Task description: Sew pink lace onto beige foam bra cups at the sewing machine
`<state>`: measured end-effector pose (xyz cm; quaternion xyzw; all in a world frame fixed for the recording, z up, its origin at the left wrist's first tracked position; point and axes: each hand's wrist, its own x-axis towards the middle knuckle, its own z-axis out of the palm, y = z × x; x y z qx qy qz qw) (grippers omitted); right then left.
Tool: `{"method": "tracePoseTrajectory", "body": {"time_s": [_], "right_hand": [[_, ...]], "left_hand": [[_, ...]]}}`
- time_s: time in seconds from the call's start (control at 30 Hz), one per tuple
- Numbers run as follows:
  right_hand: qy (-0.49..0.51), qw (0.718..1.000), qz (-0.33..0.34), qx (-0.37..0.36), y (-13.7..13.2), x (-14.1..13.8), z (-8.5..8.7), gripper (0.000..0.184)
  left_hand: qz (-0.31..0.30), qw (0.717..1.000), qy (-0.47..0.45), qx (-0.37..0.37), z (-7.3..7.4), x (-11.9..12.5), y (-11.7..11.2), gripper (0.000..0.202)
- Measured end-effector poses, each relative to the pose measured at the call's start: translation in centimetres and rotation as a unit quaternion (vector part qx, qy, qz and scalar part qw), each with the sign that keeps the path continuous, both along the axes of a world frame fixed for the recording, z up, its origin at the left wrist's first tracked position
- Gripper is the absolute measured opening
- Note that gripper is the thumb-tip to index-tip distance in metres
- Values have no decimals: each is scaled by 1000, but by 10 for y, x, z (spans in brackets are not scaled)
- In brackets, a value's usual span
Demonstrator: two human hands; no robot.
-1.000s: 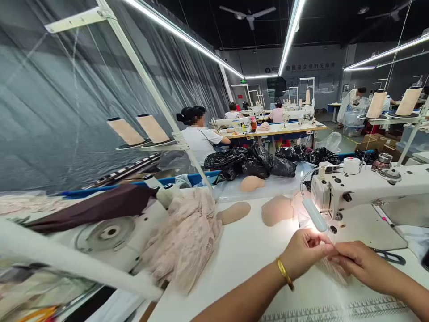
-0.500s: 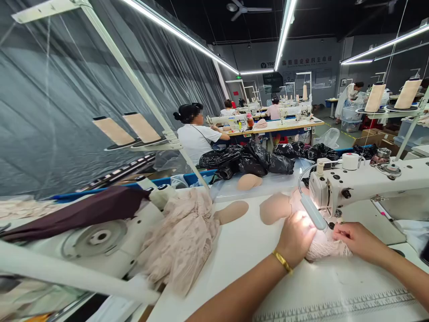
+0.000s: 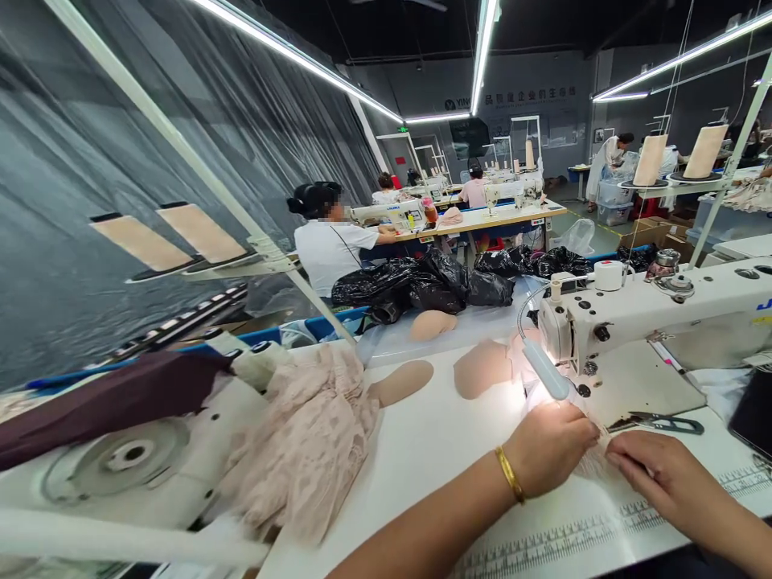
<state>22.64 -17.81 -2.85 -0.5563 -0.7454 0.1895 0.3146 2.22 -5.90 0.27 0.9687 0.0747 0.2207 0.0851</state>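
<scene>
Just in front of the sewing machine, my left hand is closed, its fingers pinching pale pink fabric. My right hand has its thumb and fingers pressed together on the right side of the same fabric. Most of that fabric is hidden behind and between my hands. Above my left hand shines a small lamp on a bent neck. Thread snips lie on the machine bed beyond my right hand. A beige moulded cup rests left of the machine, touching pink fabric.
A heap of pale lace fabric lies to the left, beside another beige cup. One more cup sits farther back, before black plastic bags. A printed ruler runs along the front edge. A co-worker sits ahead.
Both my hands have come away from the needle area toward the table's front, bringing the pale pink fabric along. The thread snips now show. The camera view has turned slightly right.
</scene>
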Motion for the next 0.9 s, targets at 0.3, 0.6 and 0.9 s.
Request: {"method": "tracePoseTrajectory", "body": {"time_s": [0.3, 0.6, 0.9], "right_hand": [[-187, 968, -125, 114, -6, 97, -35, 38], [-55, 977, -204, -15, -4, 63, -12, 35], [-146, 975, -165, -14, 36, -16, 10, 26]], "left_hand": [[163, 986, 41, -16, -10, 9, 11, 18], [196, 979, 4, -47, -8, 9, 10, 12], [170, 977, -58, -111, -7, 5, 10, 19]]}}
